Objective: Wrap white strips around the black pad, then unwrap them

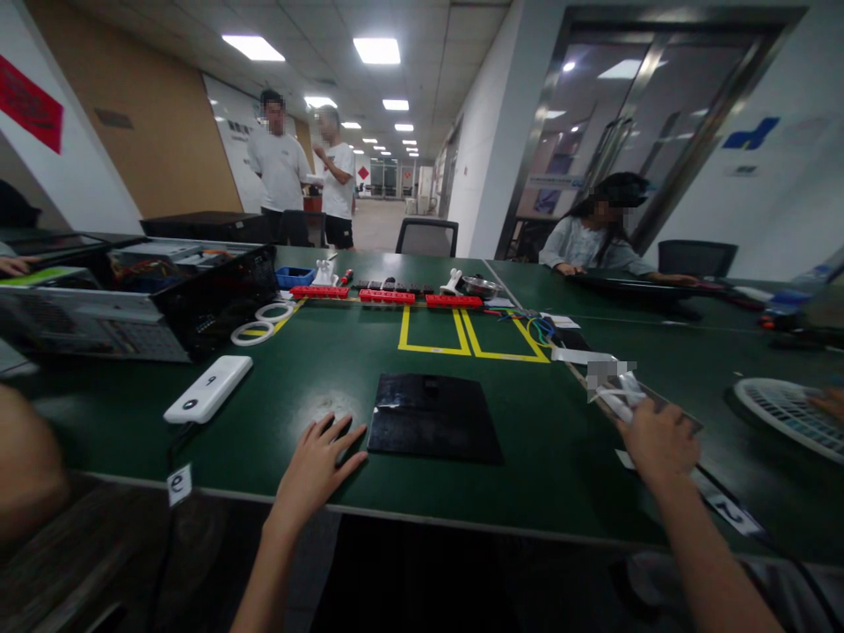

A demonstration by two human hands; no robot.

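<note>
My left hand [323, 462] rests palm down on the green table [283, 387], its fingers spread and stretched. Just right of its fingertips lies a flat black rectangular panel [432, 418], with a small raised block near its far edge. At the right, the fingers of my right hand [663, 440] are bent over a shiny flat thing [623, 391] with pale strips; part of the picture there is blurred out, so its kind is unclear. A black cable with a white number tag [731, 514] runs close to my right wrist.
An open computer case [217, 299] stands at the left, near white rings [252, 332] and a white power bank [209, 389]. Red strips [387, 297] and yellow tape outlines [435, 350] lie farther back. Coloured wires [541, 330] and a round white grille [791, 413] are at right. Several people are nearby.
</note>
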